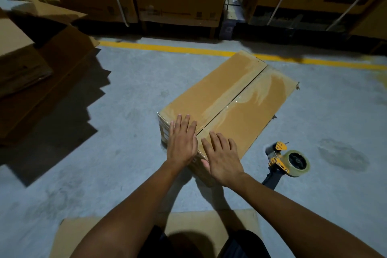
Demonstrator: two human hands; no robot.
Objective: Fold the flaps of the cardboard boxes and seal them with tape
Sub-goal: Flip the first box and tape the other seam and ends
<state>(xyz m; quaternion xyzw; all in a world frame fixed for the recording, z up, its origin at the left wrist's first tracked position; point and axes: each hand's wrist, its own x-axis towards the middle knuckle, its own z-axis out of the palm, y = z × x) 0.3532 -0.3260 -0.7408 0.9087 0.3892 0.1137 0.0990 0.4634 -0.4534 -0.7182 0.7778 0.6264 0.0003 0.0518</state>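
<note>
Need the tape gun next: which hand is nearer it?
Right. The right hand rests on the box, the tape gun off to its right; the left hand sits farther left.

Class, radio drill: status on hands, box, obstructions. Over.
Left grip and right grip open, flat on near end of box. Flaps closed, seam taped. Tape dispenser on floor to the right, untouched.

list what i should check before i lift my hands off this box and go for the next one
1. Flaps of the box closed flat, meeting at the centre seam: ok.
2. Seam covered lengthwise by clear tape: ok.
3. Tape pressed down over the near end: cannot tell, left hand and right hand cover it.
4. Both hands flat, fingers straight, holding nothing: ok.
5. The tape dispenser lying free on the floor right of the box, roll loaded: ok.
6. The boxes at left sealed: not ok, flaps open.
</note>
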